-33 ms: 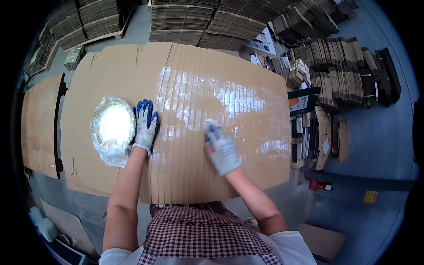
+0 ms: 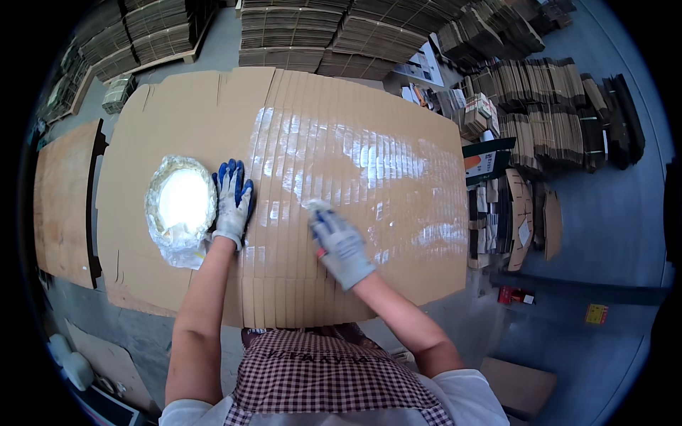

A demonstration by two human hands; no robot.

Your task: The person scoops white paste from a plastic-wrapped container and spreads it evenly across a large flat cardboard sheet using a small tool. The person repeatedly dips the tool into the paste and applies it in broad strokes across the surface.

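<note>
Stacks [image 2: 291, 28] of cardboard line the room beyond a broad spread of brown card [image 2: 277, 287].

The card's narrow strips run lengthwise away from the person, beneath the right hand [image 2: 341, 245], which is slightly blurred, its fingers pressed together on a pale wad [image 2: 315, 204]. Glossy white smears [image 2: 387, 160] streak the strips, mostly beyond and right of it. The left hand [image 2: 233, 202] lies flat on the card, fingers a little spread, nearer the plastic-lined bowl [image 2: 153, 206] just to its left.
</note>
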